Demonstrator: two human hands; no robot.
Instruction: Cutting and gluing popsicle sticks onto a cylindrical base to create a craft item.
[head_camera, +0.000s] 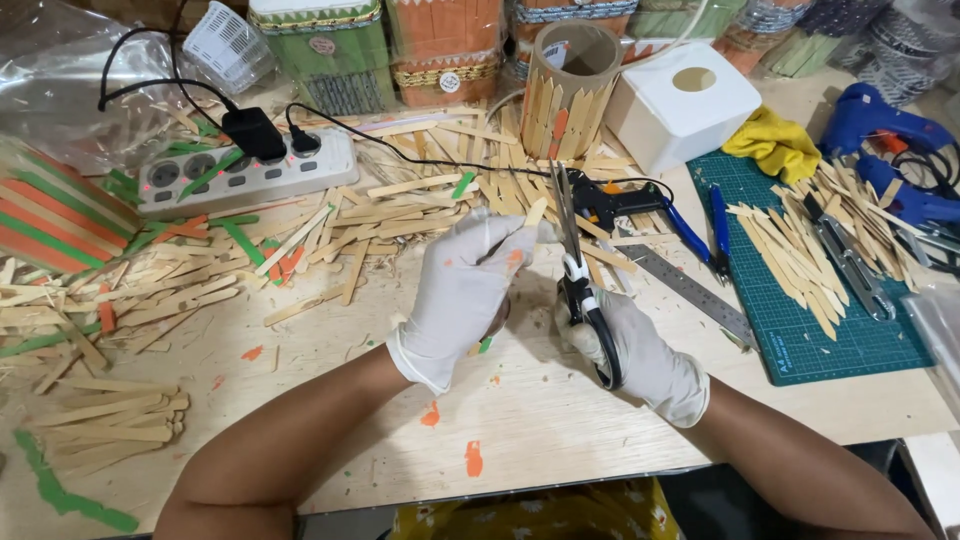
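The gloved left hand pinched a wooden stick pointing to one o'clock; at its three o'clock, the gloved right hand gripped black scissors, blades touching the stick

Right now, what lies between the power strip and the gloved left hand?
In the head view, loose wooden craft sticks lie scattered between the power strip and the left hand.

I've got the power strip far left on the table, cutting mat at right w/ ruler just left of it, tissue box behind, stick-clad tube left of that box.
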